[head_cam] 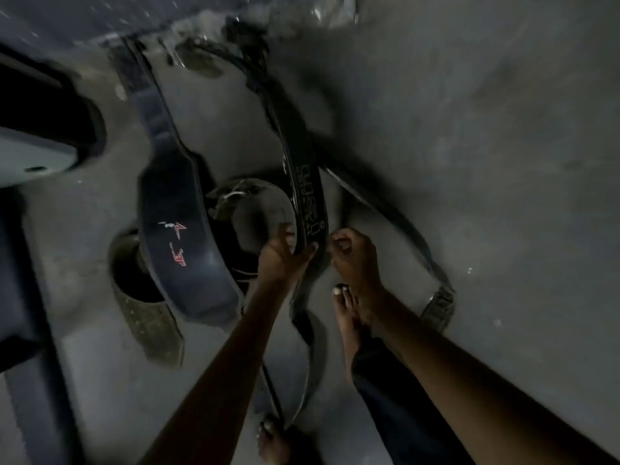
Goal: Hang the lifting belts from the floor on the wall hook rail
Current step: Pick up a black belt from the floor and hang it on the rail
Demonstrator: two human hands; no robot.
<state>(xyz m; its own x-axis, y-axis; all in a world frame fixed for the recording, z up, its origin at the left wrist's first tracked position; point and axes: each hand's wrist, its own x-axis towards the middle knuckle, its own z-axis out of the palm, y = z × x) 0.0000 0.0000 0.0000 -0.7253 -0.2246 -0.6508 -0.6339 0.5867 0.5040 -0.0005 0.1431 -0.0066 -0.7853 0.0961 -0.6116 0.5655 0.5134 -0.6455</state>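
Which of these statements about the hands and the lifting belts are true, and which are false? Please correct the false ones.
1. The left hand grips the lettered belt. True.
2. The blue belt lies to the left of the lettered belt. True.
3. The blue belt hangs on a wall hook rail. False: it lies on the floor.
4. The right hand is flat, with straight fingers. False: its fingers are curled, and it is close beside the lettered belt.
5. The person wears shoes. False: a bare foot shows below the right hand.
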